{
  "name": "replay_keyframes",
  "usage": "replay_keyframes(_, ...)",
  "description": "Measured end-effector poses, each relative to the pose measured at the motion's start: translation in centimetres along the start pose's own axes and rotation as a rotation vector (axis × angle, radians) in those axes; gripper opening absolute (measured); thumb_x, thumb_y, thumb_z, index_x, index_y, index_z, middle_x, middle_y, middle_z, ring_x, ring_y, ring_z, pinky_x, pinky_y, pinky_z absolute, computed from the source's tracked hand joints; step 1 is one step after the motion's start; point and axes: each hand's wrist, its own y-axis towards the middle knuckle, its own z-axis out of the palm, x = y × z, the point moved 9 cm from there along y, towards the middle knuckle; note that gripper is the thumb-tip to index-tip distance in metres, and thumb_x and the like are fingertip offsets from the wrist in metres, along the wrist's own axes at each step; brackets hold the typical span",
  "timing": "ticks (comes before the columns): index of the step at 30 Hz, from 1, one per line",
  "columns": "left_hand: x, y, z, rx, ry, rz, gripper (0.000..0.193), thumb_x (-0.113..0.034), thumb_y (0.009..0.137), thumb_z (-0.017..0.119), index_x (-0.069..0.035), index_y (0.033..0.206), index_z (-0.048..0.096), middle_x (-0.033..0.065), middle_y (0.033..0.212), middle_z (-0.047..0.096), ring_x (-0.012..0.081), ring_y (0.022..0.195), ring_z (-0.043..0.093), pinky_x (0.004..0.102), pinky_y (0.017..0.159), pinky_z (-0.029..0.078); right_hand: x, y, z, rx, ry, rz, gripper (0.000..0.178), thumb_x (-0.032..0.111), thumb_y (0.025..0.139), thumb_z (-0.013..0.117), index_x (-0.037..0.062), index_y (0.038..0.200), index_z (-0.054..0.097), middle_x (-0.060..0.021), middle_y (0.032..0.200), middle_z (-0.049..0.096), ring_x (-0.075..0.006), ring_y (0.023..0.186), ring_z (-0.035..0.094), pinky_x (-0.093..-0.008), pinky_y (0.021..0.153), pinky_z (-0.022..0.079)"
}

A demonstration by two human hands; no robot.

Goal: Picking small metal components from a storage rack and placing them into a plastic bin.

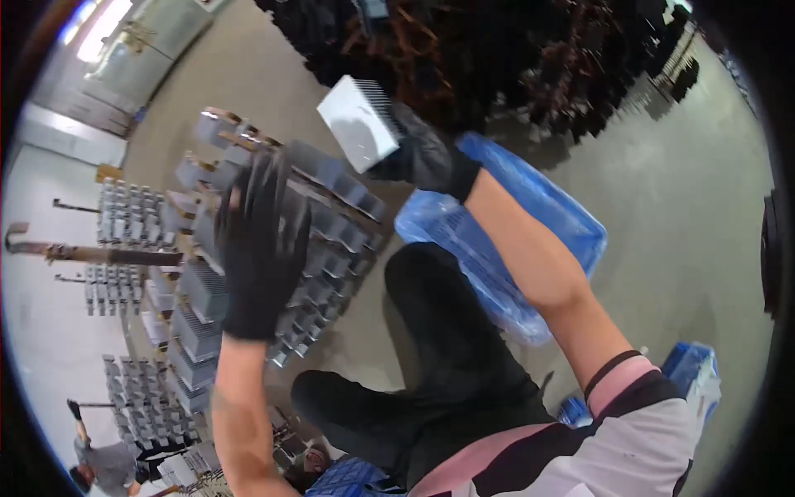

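Observation:
In my right hand (418, 153) is a silver finned heat sink (352, 124), gripped at its right edge by black-gloved fingers. Its flat, shiny face is turned to the left and its fins run along the upper right side. My left hand (265, 248), also in a black glove, is in front of a hanging rack of similar heat sinks (199, 290). Its fingers are stretched out and slightly blurred; whether they touch a part behind them cannot be made out.
Beyond my knees lies a blue crate (598, 236) with a clear plastic liner. Dark hooks and racks (464, 58) hang at the top. A metal bar with a hooked end (99, 253) juts left from the rack. More loaded racks (132, 215) and another person (108, 464) are at far left.

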Motion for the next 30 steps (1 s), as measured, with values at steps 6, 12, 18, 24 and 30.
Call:
replay_keyframes(6,-3.2,-17.8,4.5,0.254,-0.233,-0.299,0.048,-0.016,0.088,0.070,-0.005,0.133,0.056,0.0187,0.132,0.060,0.0392,0.121,0.056,0.0446,0.105,0.043,-0.1,-19.1,-9.3,-0.186,-0.237,-0.121,0.062,0.031,0.098,0.063,0.0045,0.149,0.038,-0.0119,0.140,0.055,-0.0241,0.125,0.057,-0.0410,0.100,0.052)
replay_keyframes(12,-3.7,-30.2,9.9,0.451,-0.278,-0.649,0.041,-0.019,0.088,0.071,-0.005,0.125,0.061,0.0161,0.123,0.065,0.0366,0.115,0.059,0.0488,0.102,0.043,-4.5,-22.9,-25.6,-0.523,-0.999,0.199,0.068,0.021,0.088,0.075,0.0049,0.146,0.042,-0.0141,0.129,0.061,-0.0254,0.118,0.061,-0.0402,0.095,0.053)
replay_keyframes(18,-5.5,-30.3,9.7,0.562,-0.177,-0.550,0.037,-0.024,0.089,0.068,-0.005,0.121,0.063,0.0148,0.116,0.067,0.0351,0.108,0.061,0.0504,0.096,0.045,-5.4,-16.6,-34.0,-0.754,-1.762,0.384,0.082,0.038,0.076,0.080,0.0060,0.143,0.045,-0.0209,0.122,0.064,-0.0376,0.115,0.061,-0.0460,0.096,0.050)
replay_keyframes(24,-6.9,-31.8,11.7,0.641,-0.054,-0.404,0.041,-0.025,0.086,0.067,-0.008,0.124,0.063,0.0145,0.114,0.065,0.0369,0.100,0.060,0.0485,0.091,0.046,-5.0,-12.9,-42.7,-0.808,-1.960,0.011,0.075,0.038,0.077,0.075,0.0096,0.141,0.047,-0.0224,0.129,0.059,-0.0400,0.117,0.059,-0.0485,0.098,0.049)
replay_keyframes(30,-4.7,-32.2,14.3,0.812,-0.075,-0.430,0.040,-0.025,0.091,0.066,-0.008,0.127,0.063,0.0176,0.123,0.064,0.0382,0.115,0.057,0.0477,0.100,0.045,-7.0,-13.3,-45.4,-0.858,-1.970,0.122,0.064,0.031,0.077,0.070,0.0106,0.135,0.051,-0.0213,0.124,0.058,-0.0409,0.113,0.058,-0.0525,0.094,0.050)
